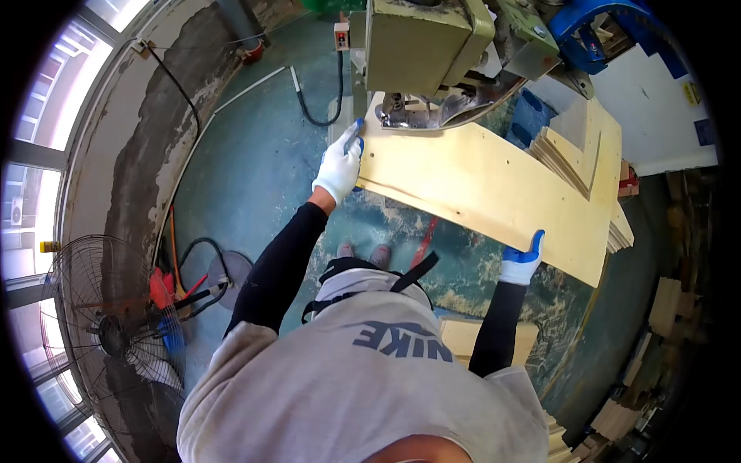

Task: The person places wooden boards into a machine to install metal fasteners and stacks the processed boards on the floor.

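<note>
A long pale plywood board [463, 177] lies slantwise in front of me, its left end under the metal guard [421, 114] of a green machine [421, 48]. My left hand [340, 163], in a white and blue glove, grips the board's left end, fingers pointing up along the edge. On the near edge at the right, my right hand [525, 258] holds the board, with the blue thumb on top and the other fingers hidden beneath. Beyond the board's right part stands a stack of cut boards [567, 150].
At the left stand a wire fan [114, 336] and a round grey base [231, 279] with a black cable. A switch box [342, 36] hangs beside the machine. More boards [494, 339] are below my right arm, and wood pieces [617, 417] line the right side.
</note>
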The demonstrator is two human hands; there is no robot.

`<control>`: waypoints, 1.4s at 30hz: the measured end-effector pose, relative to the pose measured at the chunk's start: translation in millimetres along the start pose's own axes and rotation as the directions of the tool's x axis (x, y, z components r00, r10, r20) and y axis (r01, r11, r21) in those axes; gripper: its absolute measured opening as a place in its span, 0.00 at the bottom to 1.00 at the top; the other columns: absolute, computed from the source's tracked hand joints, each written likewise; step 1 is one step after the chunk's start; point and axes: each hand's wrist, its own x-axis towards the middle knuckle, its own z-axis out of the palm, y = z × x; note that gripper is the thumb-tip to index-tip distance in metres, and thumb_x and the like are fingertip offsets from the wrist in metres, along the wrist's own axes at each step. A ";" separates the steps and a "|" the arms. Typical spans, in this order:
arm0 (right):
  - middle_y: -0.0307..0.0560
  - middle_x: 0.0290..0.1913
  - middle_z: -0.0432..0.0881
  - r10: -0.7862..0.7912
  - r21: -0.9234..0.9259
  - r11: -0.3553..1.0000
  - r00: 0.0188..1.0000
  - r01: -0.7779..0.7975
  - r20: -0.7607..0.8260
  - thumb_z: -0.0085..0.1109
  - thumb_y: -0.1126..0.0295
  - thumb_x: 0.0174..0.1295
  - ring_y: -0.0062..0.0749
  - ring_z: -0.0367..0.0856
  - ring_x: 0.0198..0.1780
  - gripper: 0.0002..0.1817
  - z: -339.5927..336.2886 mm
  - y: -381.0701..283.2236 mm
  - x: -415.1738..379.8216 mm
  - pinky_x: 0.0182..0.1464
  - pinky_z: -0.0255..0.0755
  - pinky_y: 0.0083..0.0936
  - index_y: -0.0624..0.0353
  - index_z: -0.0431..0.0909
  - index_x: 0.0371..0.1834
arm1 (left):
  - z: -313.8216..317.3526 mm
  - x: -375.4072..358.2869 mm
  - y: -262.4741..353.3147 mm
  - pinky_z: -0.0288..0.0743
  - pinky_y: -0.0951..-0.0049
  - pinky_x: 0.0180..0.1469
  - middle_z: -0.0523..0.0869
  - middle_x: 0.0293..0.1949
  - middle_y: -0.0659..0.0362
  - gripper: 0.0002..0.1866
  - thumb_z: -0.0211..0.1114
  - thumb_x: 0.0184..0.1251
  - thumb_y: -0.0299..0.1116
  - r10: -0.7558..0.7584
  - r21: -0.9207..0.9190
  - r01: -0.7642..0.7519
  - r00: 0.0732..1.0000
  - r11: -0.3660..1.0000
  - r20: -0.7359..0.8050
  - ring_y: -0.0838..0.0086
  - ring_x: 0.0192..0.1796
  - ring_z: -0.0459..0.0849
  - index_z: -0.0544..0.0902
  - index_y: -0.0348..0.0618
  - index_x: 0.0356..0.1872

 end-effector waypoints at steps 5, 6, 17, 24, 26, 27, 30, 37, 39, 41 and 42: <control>0.50 0.66 0.77 -0.086 -0.035 0.995 0.994 0.088 0.065 0.52 0.55 0.76 0.40 0.76 0.65 0.26 -5.3 4.3 -1.0 0.69 0.70 0.41 0.63 0.70 0.68 | -0.9 -4.5 -15.8 0.77 0.72 0.45 0.89 0.40 0.50 0.19 0.55 0.77 0.35 -0.013 -0.012 0.012 0.997 1.000 -0.074 0.71 0.38 0.85 0.79 0.41 0.63; 0.50 0.66 0.77 -0.080 -0.026 0.996 0.996 0.081 0.047 0.52 0.55 0.76 0.40 0.77 0.65 0.26 0.8 1.2 -6.7 0.70 0.70 0.41 0.63 0.70 0.68 | -1.7 -10.2 -22.6 0.78 0.71 0.44 0.89 0.39 0.50 0.19 0.55 0.77 0.36 0.017 0.008 -0.016 0.996 1.000 -0.092 0.70 0.38 0.86 0.79 0.40 0.62; 0.51 0.66 0.77 -0.065 0.108 0.992 0.998 0.062 0.021 0.52 0.55 0.76 0.40 0.77 0.65 0.26 -1.9 -18.0 -23.3 0.70 0.69 0.44 0.62 0.70 0.67 | -10.5 -59.8 7.3 0.64 0.71 0.22 0.74 0.20 0.64 0.24 0.48 0.82 0.49 -0.388 -0.107 0.382 0.921 0.918 -0.036 0.79 0.19 0.71 0.78 0.39 0.33; 0.52 0.63 0.79 -0.067 0.024 0.997 0.998 0.067 0.014 0.53 0.58 0.76 0.40 0.78 0.63 0.23 -33.4 -23.8 -22.1 0.66 0.74 0.42 0.63 0.72 0.65 | -12.7 -55.9 5.6 0.59 0.77 0.18 0.67 0.19 0.69 0.23 0.47 0.82 0.52 -0.354 -0.138 0.350 0.935 0.926 -0.004 0.83 0.17 0.64 0.77 0.44 0.36; 0.52 0.63 0.79 -0.048 0.035 0.998 0.999 0.047 0.011 0.53 0.60 0.76 0.39 0.79 0.62 0.22 -29.0 -24.3 -31.5 0.66 0.74 0.42 0.64 0.72 0.64 | -15.6 -55.4 8.5 0.66 0.71 0.26 0.75 0.20 0.65 0.25 0.48 0.82 0.50 -0.321 -0.073 0.318 0.946 0.945 -0.037 0.79 0.22 0.71 0.81 0.37 0.38; 0.52 0.63 0.79 -0.034 0.046 0.998 0.999 0.034 0.001 0.54 0.60 0.75 0.39 0.79 0.63 0.22 -30.7 -24.5 -32.4 0.66 0.73 0.41 0.64 0.72 0.64 | -13.7 -55.7 4.5 0.67 0.70 0.27 0.75 0.20 0.63 0.25 0.48 0.82 0.50 -0.226 -0.031 0.224 0.971 0.974 -0.079 0.78 0.22 0.72 0.80 0.37 0.38; 0.52 0.63 0.79 -0.051 0.039 0.998 0.999 0.051 0.000 0.54 0.61 0.75 0.39 0.78 0.63 0.22 -29.6 -23.8 -31.3 0.67 0.72 0.41 0.64 0.72 0.65 | -13.7 -49.5 2.1 0.69 0.67 0.29 0.76 0.21 0.61 0.25 0.48 0.82 0.49 -0.165 -0.003 0.165 0.981 0.986 -0.100 0.75 0.24 0.73 0.80 0.35 0.38; 0.53 0.64 0.78 -0.039 0.076 0.996 0.999 0.037 0.029 0.54 0.60 0.75 0.40 0.78 0.64 0.24 -29.8 -14.5 -1.9 0.67 0.72 0.41 0.64 0.70 0.66 | 2.7 -5.2 21.1 0.67 0.68 0.24 0.74 0.20 0.64 0.22 0.49 0.81 0.49 -0.304 -0.062 0.302 0.952 0.951 -0.036 0.77 0.21 0.73 0.80 0.41 0.35; 0.53 0.64 0.78 -0.052 0.079 0.996 0.998 0.049 0.033 0.55 0.60 0.75 0.41 0.77 0.64 0.24 -24.7 -10.7 1.7 0.67 0.72 0.41 0.64 0.70 0.66 | 2.5 10.4 17.3 0.65 0.70 0.20 0.73 0.19 0.66 0.21 0.49 0.81 0.49 -0.339 -0.091 0.340 0.941 0.936 0.021 0.79 0.20 0.72 0.80 0.43 0.34; 0.53 0.64 0.78 -0.042 0.092 0.995 0.997 0.036 0.063 0.55 0.59 0.75 0.41 0.77 0.64 0.24 -32.4 -11.6 9.8 0.67 0.73 0.42 0.64 0.70 0.66 | -0.7 4.1 10.1 0.66 0.70 0.21 0.74 0.20 0.65 0.21 0.49 0.81 0.49 -0.402 -0.126 0.409 0.912 0.904 0.076 0.78 0.20 0.72 0.80 0.43 0.36; 0.53 0.64 0.78 -0.035 0.083 0.996 0.998 0.031 0.050 0.55 0.59 0.75 0.41 0.77 0.64 0.24 -31.3 -13.5 11.1 0.67 0.73 0.42 0.64 0.70 0.66 | -1.9 3.9 11.8 0.67 0.70 0.22 0.74 0.20 0.65 0.21 0.49 0.81 0.49 -0.424 -0.143 0.436 0.900 0.889 0.103 0.77 0.20 0.73 0.81 0.43 0.36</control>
